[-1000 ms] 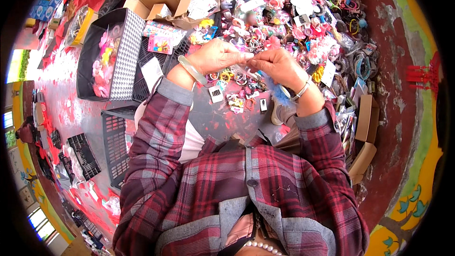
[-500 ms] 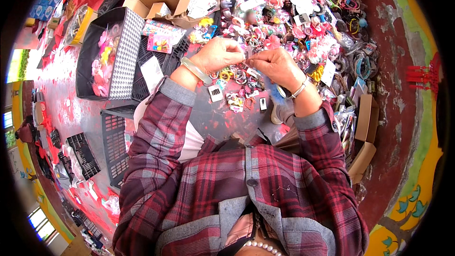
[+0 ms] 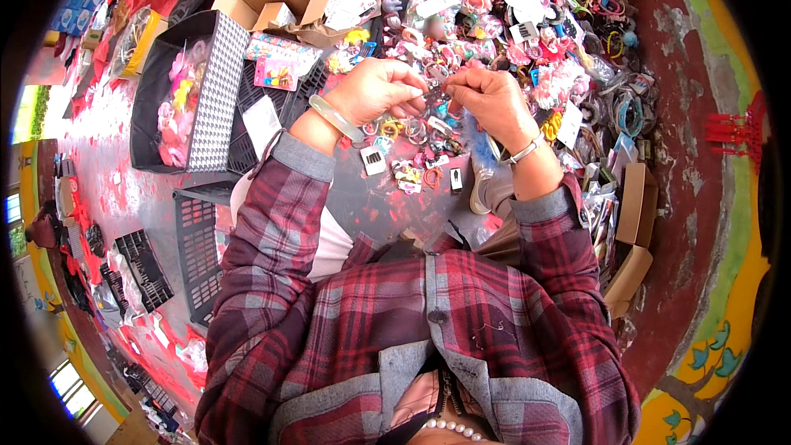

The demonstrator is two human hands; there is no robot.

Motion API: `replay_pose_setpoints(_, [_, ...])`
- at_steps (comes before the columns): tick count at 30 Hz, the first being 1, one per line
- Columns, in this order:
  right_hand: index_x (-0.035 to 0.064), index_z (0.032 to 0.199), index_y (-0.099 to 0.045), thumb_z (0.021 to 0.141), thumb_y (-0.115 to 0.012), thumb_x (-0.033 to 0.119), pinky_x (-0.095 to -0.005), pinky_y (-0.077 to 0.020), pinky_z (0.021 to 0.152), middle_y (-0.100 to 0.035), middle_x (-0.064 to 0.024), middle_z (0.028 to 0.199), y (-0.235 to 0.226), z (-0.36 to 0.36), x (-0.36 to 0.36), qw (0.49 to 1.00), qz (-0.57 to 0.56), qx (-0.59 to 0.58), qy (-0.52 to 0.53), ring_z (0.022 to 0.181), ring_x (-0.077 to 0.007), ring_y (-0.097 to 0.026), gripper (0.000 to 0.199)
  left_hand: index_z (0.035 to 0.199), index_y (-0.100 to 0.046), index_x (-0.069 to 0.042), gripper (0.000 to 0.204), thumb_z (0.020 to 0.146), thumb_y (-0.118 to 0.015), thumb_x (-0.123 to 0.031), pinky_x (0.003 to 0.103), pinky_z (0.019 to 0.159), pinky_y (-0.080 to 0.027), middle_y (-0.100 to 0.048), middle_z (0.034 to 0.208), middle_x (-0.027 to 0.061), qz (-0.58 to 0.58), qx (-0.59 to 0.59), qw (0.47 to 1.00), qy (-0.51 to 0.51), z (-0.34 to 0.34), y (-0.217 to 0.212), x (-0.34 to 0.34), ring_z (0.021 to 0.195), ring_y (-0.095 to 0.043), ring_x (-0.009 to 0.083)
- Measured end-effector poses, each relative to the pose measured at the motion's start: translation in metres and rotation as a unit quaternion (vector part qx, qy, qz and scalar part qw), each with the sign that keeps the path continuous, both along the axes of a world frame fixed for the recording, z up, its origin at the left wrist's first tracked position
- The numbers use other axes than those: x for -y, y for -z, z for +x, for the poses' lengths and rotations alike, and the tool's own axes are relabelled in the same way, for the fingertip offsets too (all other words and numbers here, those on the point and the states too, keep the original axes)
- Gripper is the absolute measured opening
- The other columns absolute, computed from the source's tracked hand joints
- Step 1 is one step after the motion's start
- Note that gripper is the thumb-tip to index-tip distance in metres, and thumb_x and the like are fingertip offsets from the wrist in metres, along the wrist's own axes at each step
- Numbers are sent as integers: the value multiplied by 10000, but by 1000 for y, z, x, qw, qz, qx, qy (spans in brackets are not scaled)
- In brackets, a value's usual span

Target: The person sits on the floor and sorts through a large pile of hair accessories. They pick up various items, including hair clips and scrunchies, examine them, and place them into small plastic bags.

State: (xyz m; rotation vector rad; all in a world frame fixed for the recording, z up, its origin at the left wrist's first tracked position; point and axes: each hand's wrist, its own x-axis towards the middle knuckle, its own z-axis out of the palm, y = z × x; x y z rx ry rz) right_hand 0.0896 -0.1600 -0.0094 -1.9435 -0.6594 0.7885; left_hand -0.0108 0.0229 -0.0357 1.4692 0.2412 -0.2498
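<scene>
My left hand [image 3: 371,97], with a pale bangle at its wrist, is closed in a pinch above the pile. Facing it, my right hand [image 3: 493,109] pinches too, thumb against forefinger, a silver band on its wrist. Something small and dark shows between the fingertips, too small to make out. Beneath and beyond the hands spreads a heap of hair accessories [image 3: 554,86], with hair ties, pink fluffy pieces and carded clips. Close to my left hand lies a white card of dark clips [image 3: 373,160]. A blue fluffy piece [image 3: 479,147] sits below my right hand.
On the left, a checked black-and-white box [image 3: 216,95] holds pink and yellow pieces. A brown carton [image 3: 280,4] stands behind it, near a black plastic crate [image 3: 198,247]. Open cardboard boxes [image 3: 638,206] line the right, beside a worn dark red border [image 3: 688,156].
My hands have moved apart from nearly touching, opening a small gap between the fingertips. My left fingers have shifted slightly, and the things around stay where they were.
</scene>
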Motion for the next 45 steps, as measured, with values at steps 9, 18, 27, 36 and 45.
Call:
replay_pose_setpoints(9, [17,808,-637,710,-616,62,-226,-437,577,-602,-17,660,9,-1,2,996,11,22,-88,614,-69,-534,109,867,-597,0,142,825,-577,-135,205,502,-480,-647,793,90,66,-33,997,-22,2,-4,3,695,-631,132])
replay_pose_setpoints(18, [16,833,-652,711,-578,28,-221,-441,603,-606,-8,681,0,0,1,997,28,3,-75,645,-69,-539,143,809,-592,-10,115,817,-585,-125,198,490,-469,-639,764,65,99,4,995,-31,2,-2,6,670,-613,104])
replay_pose_setpoints(27, [84,841,-669,697,-632,133,-324,-482,647,-632,-93,762,15,-1,5,969,21,238,-62,690,-232,-622,157,814,-587,-13,97,810,-596,-109,207,504,-460,-605,697,19,247,146,954,-90,1,3,11,590,-547,58])
replay_pose_setpoints(36, [40,957,-580,772,-672,204,-189,-384,473,-572,1,701,1,9,2,963,194,100,160,551,-29,-470,264,847,-567,-36,166,702,-641,-3,331,667,-503,-620,862,102,501,455,699,-232,-1,-15,12,792,-615,261])
replay_pose_setpoints(45, [25,1047,-563,874,-508,245,-148,-306,427,-624,-16,842,-28,-20,7,915,232,-328,47,516,-5,-402,285,896,-564,-12,256,651,-612,46,353,696,-522,-604,928,150,538,535,633,-150,-3,-15,16,853,-614,308])
